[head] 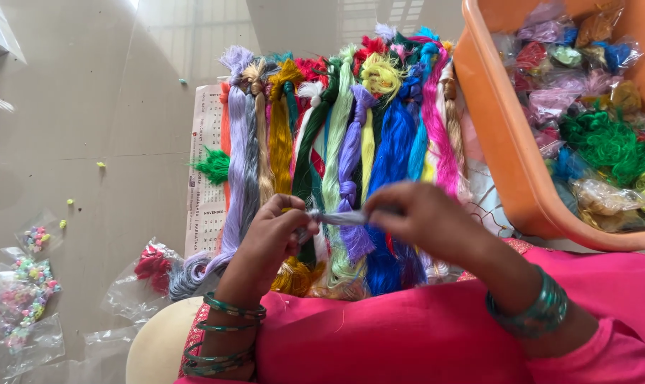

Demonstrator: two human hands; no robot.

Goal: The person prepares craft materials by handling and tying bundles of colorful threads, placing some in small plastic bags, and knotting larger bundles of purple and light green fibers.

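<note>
1. Nearest, the person's lap is covered in bright pink cloth (408,334), smooth and matte; green bangles (226,334) ring the left wrist and a wider teal bangle (532,309) the right.
2. The left hand (269,238) is closed in a pinch on one end of a short pale lilac strand of thread (340,217); the right hand (422,220) pinches the other end, and the strand runs taut and level between them, above the lap.
3. Judging by that grip, the strand handles best if both pinches stay close to its ends and the pull stays even, since such slippery fibres would likely fray or slide out.
4. Just beyond the hands, glossy silk-thread skeins (344,149) lie side by side on the floor: lavender, gold, green, blue, pink, yellow, each long, limp and looped at the far end.
5. They rest partly on a printed calendar sheet (205,206).
6. Near left, clear plastic packets of pastel beads (27,284) crinkle on the grey floor (87,107).
7. Far right, an orange plastic tub (500,149) holds bagged thread bundles (600,142).
</note>
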